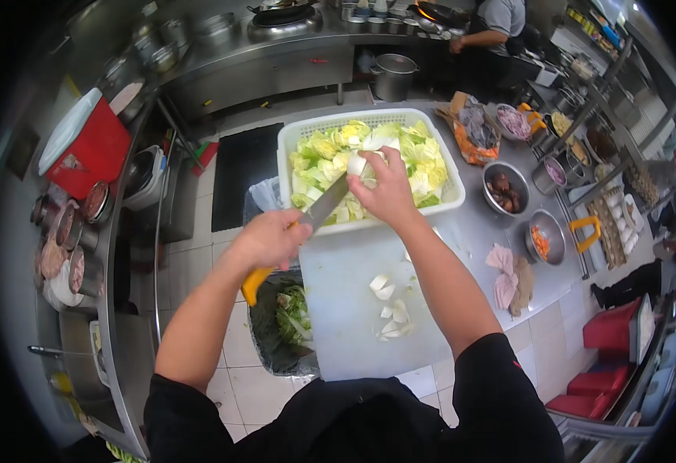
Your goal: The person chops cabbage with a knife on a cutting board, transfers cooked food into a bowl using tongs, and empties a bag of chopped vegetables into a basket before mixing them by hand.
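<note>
My left hand (pixel 267 241) grips a large knife (pixel 327 202) by its yellow handle, the blade slanting up to the right. Its tip end meets a white cabbage piece (pixel 357 163), which my right hand (pixel 385 182) holds pinched, partly hiding it. Both are over the near side of a white plastic basket (pixel 447 202) full of cut yellow-green cabbage (pixel 318 154). Below the basket lies a white cutting board (pixel 345 309) with several white cut pieces (pixel 393 318) on it.
A lined bin (pixel 264 309) with leaf scraps stands left of the board. To the right are a bowl of brown chunks (pixel 505 189), a bowl of orange pieces (pixel 546 238) and a pink cloth (pixel 501 276). A co-worker (pixel 500 27) stands by the stove at the back.
</note>
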### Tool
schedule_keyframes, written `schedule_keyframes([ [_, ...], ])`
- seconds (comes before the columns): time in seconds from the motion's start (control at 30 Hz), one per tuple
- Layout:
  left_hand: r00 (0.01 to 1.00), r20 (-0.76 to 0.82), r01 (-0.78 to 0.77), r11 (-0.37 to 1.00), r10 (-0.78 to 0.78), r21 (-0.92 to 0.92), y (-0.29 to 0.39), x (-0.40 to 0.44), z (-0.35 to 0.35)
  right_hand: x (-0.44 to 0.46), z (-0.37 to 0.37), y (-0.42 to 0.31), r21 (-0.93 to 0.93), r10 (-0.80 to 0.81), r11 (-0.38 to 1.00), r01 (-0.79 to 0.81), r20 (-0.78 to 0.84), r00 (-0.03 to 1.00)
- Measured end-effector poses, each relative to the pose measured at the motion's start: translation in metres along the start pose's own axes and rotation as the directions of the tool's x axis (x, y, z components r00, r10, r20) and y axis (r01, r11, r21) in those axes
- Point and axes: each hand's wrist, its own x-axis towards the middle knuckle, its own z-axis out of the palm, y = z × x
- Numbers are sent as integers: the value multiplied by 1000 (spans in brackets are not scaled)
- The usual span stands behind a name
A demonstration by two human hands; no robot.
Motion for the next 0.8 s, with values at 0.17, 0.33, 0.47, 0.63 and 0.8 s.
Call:
schedule_keyframes([
  [0.17, 970, -210, -28, 914, 123, 404, -27, 24, -26, 15, 28, 18, -342, 272, 924, -170, 276, 922],
  [0.33, 971, -240, 58, 957, 12, 284, -28, 34, -34, 40, 65, 32, -375, 170, 927, 1, 423, 890],
  [0.47, 936, -311, 6, 876, 165, 483, -32, 33, -35, 67, 47, 10, -432, 355, 897, -94, 579, 734],
  [0.63, 864, -341, -120, 810, 370, 574, -34, -58, -47, 42, -78, 2, 30, 168, 983, -183, 271, 948],
  [0.8, 912, -183, -236, 834, 368, 498, -78, -111, -25, -82, -140, 39, -116, 466, 876, -467, 447, 763],
])
